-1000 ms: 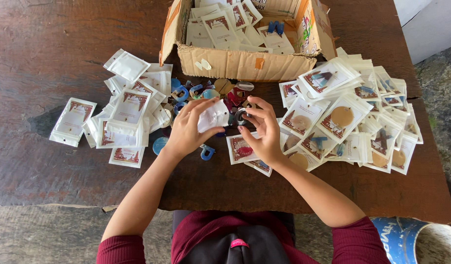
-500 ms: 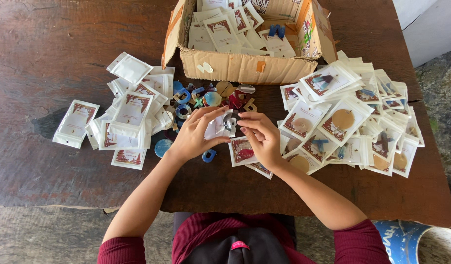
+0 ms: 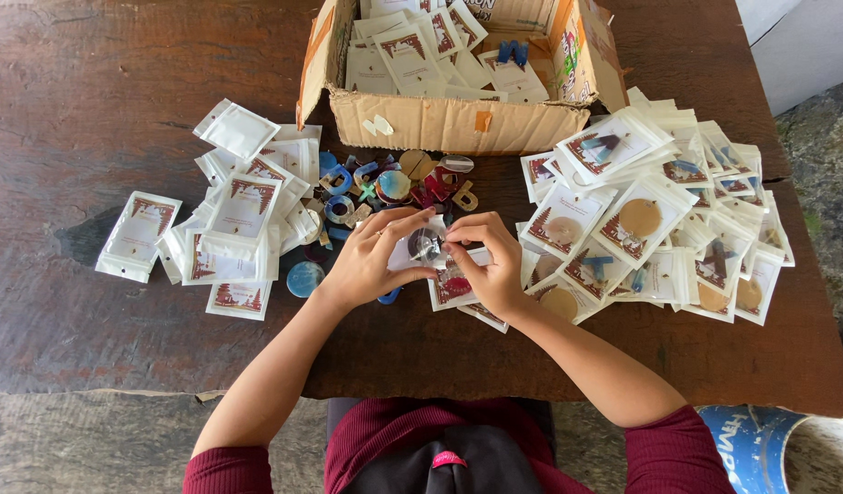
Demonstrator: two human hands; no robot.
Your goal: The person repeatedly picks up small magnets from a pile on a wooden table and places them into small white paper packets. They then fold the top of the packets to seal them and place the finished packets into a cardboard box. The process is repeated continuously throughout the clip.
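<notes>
Left hand [image 3: 371, 261] and right hand [image 3: 485, 265] pinching small clear packet [image 3: 429, 247], long axis unclear

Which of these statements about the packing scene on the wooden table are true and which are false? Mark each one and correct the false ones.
1. Both the left hand and the right hand hold one small clear packet. True.
2. The cardboard box is empty. False: it holds many white packets.
3. Loose little pieces lie on the table just in front of the box. True.
4. The pile of filled packets lies to the person's left. False: it lies to the right; the pile of flat packets is on the left.
5. The table is white plastic. False: it is dark wood.
</notes>
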